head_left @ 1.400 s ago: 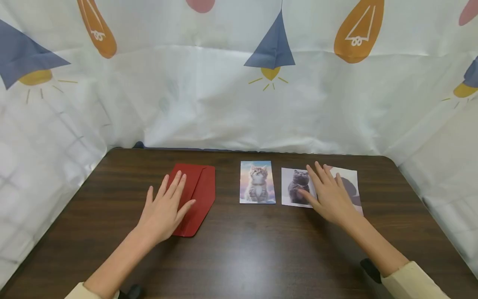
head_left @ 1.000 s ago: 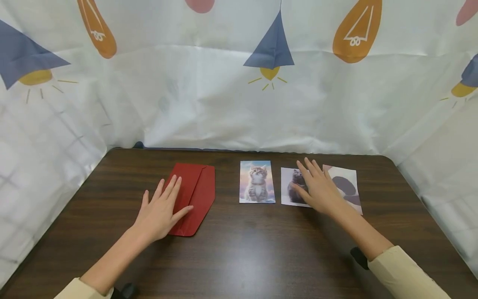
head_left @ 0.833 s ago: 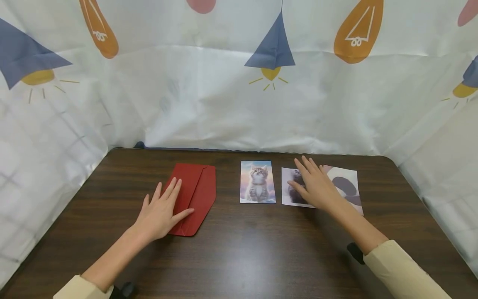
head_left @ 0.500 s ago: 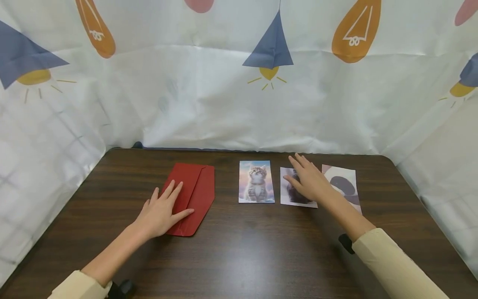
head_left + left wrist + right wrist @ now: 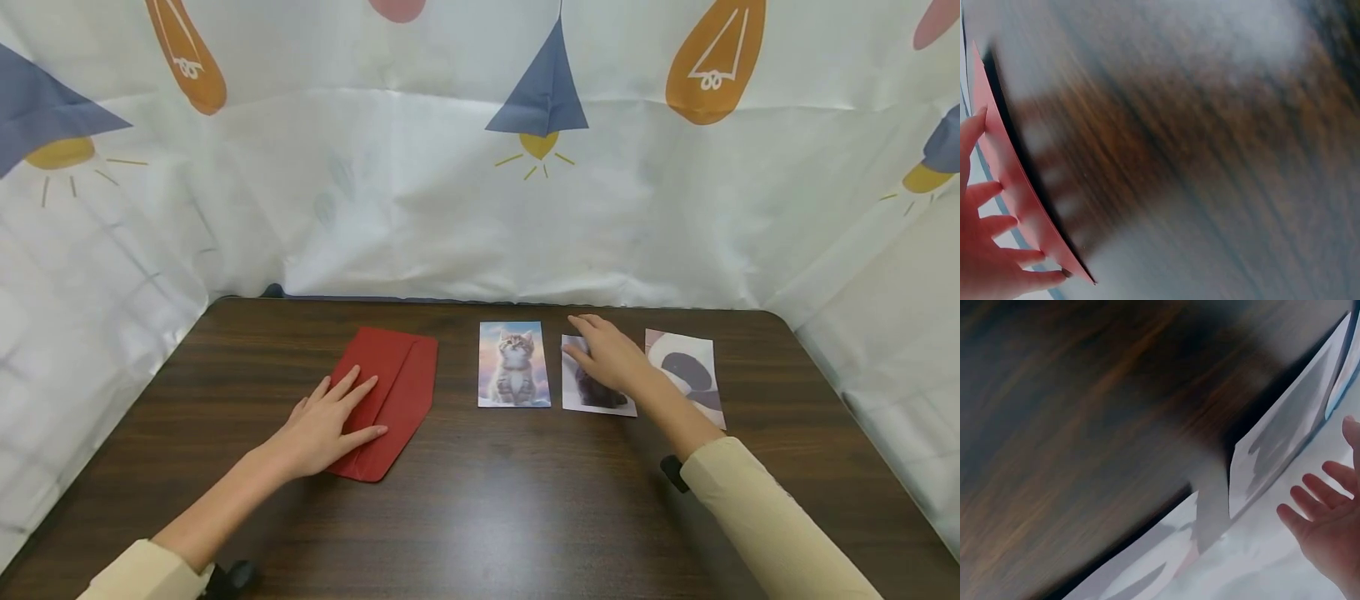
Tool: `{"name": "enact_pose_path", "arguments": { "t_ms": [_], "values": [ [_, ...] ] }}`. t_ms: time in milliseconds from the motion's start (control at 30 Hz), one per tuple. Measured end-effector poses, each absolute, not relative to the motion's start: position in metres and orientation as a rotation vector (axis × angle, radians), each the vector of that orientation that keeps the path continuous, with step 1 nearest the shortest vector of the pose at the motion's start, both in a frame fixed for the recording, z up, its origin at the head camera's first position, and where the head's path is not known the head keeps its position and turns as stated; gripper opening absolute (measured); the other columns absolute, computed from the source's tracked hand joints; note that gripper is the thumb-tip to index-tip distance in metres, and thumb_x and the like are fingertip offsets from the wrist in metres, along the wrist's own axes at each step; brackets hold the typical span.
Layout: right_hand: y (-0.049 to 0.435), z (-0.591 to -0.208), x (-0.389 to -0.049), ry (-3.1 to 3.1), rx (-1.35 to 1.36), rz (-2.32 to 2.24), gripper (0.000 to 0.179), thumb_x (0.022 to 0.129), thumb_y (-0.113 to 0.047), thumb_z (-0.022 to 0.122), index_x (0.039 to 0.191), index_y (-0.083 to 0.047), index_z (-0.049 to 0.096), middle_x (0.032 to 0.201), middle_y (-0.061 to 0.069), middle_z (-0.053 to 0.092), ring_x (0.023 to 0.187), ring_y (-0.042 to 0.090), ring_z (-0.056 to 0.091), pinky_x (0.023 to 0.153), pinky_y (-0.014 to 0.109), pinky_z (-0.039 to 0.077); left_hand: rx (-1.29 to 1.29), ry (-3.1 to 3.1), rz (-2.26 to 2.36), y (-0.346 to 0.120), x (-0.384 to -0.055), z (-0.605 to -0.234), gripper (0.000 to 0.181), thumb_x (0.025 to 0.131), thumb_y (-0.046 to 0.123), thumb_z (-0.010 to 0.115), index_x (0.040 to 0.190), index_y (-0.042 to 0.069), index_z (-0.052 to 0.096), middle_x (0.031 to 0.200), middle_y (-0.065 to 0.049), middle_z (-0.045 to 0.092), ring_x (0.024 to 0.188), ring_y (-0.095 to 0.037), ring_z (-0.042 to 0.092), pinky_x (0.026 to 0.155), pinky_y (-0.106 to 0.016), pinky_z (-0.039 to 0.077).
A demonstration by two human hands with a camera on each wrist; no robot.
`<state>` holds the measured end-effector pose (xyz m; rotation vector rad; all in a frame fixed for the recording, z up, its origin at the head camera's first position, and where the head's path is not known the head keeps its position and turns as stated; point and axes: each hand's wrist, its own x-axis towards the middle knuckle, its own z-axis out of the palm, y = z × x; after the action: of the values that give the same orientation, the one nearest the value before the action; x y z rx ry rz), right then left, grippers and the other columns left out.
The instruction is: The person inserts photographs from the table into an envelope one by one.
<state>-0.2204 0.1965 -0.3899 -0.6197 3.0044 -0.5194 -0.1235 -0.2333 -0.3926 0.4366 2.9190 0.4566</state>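
A red envelope (image 5: 397, 400) lies on the table's left half. My left hand (image 5: 318, 429) rests on it with fingers spread; in the left wrist view its fingertips touch the envelope's (image 5: 1013, 178) face. My right hand (image 5: 611, 358), fingers mostly straight and holding nothing, hovers over a photo card of a grey cat (image 5: 600, 400) and covers part of it. Under the right wrist view's downward look, that grey cat card (image 5: 1288, 419) lies apart from the fingertips. To its left is a fluffy kitten card (image 5: 515, 367); to its right, a card with dark rounded shapes (image 5: 686, 371).
All of these lie flat on a dark wood-grain table (image 5: 480, 500). A white curtain (image 5: 420, 208) printed with lamps and bulbs hangs behind the far edge and along both sides. Dark bands sit at both wrists by the cream sleeves (image 5: 772, 517).
My right hand has moved left from between the two right-hand cards to over the grey cat card. My left hand has slid a little toward me, and the envelope has turned slightly under it.
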Motion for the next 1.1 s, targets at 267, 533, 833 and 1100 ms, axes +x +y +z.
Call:
{"name": "enact_pose_path", "arguments": {
  "t_ms": [267, 533, 833, 1100],
  "values": [
    [0.188, -0.392, -0.231, 3.029, -0.629, -0.559, 0.054, 0.108, -0.027, 0.061, 0.148, 0.008, 0.052, 0.149, 0.032, 0.053, 0.141, 0.051, 0.047, 0.115, 0.063, 0.040, 0.478, 2.898, 0.511, -0.238, -0.126, -0.393, 0.083, 0.092, 0.051, 0.077, 0.158, 0.008, 0.048, 0.165, -0.036, 0.028, 0.144, -0.069, 0.027, 0.104, -0.084, 0.031],
    [0.178, -0.394, -0.241, 2.975, -0.589, -0.637, 0.052, 0.108, -0.027, 0.061, 0.147, 0.007, 0.054, 0.144, 0.031, 0.056, 0.134, 0.048, 0.052, 0.109, 0.060, 0.047, 0.466, 2.932, 0.525, -0.239, -0.128, -0.392, 0.069, 0.092, 0.044, 0.078, 0.151, 0.013, 0.058, 0.153, -0.045, 0.035, 0.134, -0.065, 0.040, 0.097, -0.076, 0.045],
    [0.167, -0.397, -0.252, 2.944, -0.528, -0.672, 0.050, 0.107, -0.028, 0.064, 0.145, 0.004, 0.057, 0.133, 0.027, 0.060, 0.121, 0.042, 0.059, 0.101, 0.053, 0.052, 0.474, 2.933, 0.551, -0.241, -0.131, -0.390, 0.067, 0.090, 0.039, 0.081, 0.148, 0.013, 0.061, 0.148, -0.043, 0.040, 0.125, -0.061, 0.045, 0.088, -0.073, 0.048],
    [0.158, -0.397, -0.257, 2.913, -0.486, -0.686, 0.049, 0.106, -0.026, 0.066, 0.144, 0.003, 0.058, 0.133, 0.026, 0.057, 0.124, 0.040, 0.057, 0.102, 0.052, 0.051, 0.416, 2.929, 0.536, -0.241, -0.133, -0.387, 0.077, 0.087, 0.045, 0.082, 0.152, 0.015, 0.056, 0.149, -0.040, 0.041, 0.123, -0.059, 0.042, 0.080, -0.066, 0.043]
  ]
}}
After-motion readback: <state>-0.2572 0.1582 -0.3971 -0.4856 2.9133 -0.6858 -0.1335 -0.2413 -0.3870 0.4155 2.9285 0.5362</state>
